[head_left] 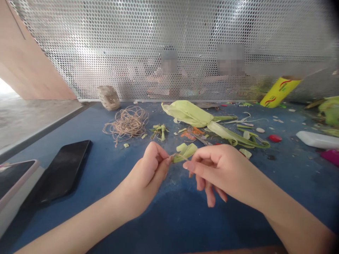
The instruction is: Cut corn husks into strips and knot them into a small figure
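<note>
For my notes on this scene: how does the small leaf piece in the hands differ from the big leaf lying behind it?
The small leaf piece is a few short folded strips; the big leaf is long and broad. The small leaf piece is pinched between the left hand and right hand, above the table; the big leaf lies on the table, untouched. Both are pale green.

Bare blue table (169, 218) near the hands, phone (62, 171) left, leaf scraps (212, 127) ahead, mesh screen (169, 46) beyond
</note>
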A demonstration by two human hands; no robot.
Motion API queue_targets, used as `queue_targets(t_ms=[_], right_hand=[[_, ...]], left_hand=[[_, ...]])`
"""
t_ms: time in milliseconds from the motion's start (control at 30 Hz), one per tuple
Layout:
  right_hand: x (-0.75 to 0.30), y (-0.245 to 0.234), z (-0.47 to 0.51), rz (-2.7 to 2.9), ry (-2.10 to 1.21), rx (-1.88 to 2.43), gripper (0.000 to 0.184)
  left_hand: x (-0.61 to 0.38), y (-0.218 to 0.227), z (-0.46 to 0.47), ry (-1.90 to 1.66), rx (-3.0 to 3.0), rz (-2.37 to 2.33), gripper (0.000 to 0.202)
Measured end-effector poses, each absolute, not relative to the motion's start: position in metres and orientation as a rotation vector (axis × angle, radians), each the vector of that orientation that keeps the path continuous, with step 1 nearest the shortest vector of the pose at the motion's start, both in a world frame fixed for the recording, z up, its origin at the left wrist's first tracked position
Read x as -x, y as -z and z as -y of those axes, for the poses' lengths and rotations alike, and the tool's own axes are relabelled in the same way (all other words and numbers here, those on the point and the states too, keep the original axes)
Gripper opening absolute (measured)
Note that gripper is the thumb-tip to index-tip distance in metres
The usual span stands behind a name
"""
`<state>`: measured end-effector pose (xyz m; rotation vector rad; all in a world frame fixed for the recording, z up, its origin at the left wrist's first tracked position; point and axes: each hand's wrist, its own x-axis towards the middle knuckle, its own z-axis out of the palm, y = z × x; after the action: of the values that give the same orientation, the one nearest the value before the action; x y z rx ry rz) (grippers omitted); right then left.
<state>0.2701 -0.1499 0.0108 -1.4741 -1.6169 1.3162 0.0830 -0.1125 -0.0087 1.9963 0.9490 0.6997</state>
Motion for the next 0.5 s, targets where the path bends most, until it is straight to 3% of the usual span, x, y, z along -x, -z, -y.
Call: queue_targets(t_ms=[133, 200, 367, 433, 500], right_hand=[[-0.268, -0.012, 0.155, 1.762, -1.285, 1.426, 0.033], [-0.267, -0.014, 0.157, 1.988, -1.022, 1.392, 0.032], [-0.261, -0.012, 0.156, 2.178, -0.002, 1.215, 0.023], [-0.260, -0.009, 0.152, 2.140, 0.204, 1.120, 0.020], [-0.260, -0.005, 0.148, 2.151, 0.161, 1.061, 0.017]], left_hand=[[-0.085, 0.008, 0.112, -0.687, -1.969, -0.970, 0.015], [-0.086, 0.008, 0.112, -0.683, -1.900, -0.981, 0.015], [-0.086, 0.007, 0.112, -0.683, -1.932, -0.966, 0.014], [-0.086, 0.007, 0.114, -0.703, -1.992, -0.923, 0.013], [-0.086, 0.006, 0.116, -0.713, -2.015, -0.874, 0.013]])
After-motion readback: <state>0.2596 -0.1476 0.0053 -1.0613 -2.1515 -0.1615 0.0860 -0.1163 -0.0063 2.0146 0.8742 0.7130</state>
